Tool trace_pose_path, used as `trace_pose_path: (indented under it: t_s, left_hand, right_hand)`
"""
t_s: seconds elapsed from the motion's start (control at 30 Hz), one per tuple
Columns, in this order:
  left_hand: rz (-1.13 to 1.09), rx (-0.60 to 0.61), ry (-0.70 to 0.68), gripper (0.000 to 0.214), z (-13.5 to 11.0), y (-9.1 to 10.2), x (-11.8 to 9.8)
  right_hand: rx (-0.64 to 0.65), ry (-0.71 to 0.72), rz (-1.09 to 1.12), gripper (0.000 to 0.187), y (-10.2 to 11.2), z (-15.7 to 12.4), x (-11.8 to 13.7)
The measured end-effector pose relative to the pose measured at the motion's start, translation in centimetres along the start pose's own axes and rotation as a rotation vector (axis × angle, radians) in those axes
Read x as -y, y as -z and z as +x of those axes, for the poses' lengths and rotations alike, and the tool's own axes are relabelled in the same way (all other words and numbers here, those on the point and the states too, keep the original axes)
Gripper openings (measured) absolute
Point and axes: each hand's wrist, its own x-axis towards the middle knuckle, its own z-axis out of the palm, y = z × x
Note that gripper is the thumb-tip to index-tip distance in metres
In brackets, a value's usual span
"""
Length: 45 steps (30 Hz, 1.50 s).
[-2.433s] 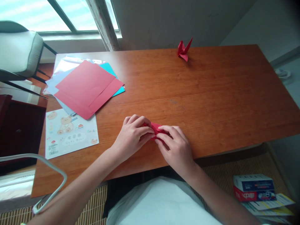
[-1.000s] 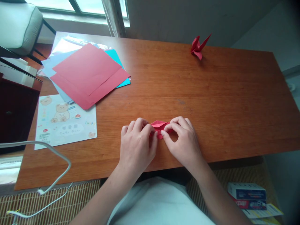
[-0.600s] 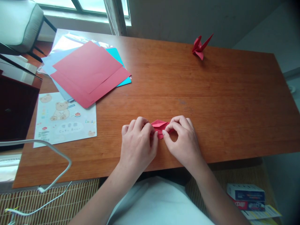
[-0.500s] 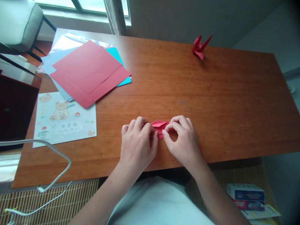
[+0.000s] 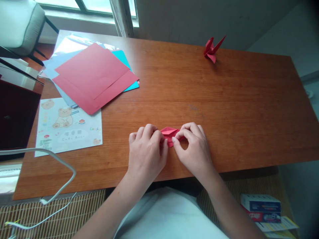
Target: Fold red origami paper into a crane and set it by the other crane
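Broad tabletop ahead, edge near, red paper apparently in both hands.

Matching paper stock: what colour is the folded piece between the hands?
Red; the folded piece shows best in the head view.

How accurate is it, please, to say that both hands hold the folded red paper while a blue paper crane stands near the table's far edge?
Only the colour is wrong: the paper crane is red, not blue, as the head view shows.
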Motion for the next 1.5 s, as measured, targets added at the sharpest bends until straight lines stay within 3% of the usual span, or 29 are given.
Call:
trace_pose_path:
  t_s: [0.33, 0.6, 0.83, 1.2, 1.5]
  left_hand:
    - [0.025, -0.034, -0.037, 0.013, -0.3, -0.4, 0.3]
    - [0.047, -0.057, -0.026, 0.011, -0.4, -0.4, 0.0]
    - [0.072, -0.040, -0.039, 0.013, -0.3, -0.3, 0.2]
    - [0.138, -0.050, -0.022, 0.021, -0.3, -0.6, -0.5]
    - [0.075, -0.008, -0.139, 0.019, -0.7, -0.3, 1.5]
  right_hand:
    - [0.007, 0.064, -0.054, 0.007, -0.1, -0.2, -0.3]
    - [-0.030, 0.047, -0.069, 0.014, -0.7, -0.4, 0.0]
    - [-0.034, 0.075, 0.015, 0.002, -0.3, -0.5, -1.3]
    - [-0.061, 0.125, 0.041, 0.007, -0.6, -0.8, -2.2]
    - [-0.062, 0.140, 0.040, 0.007, -0.4, -0.8, -2.3]
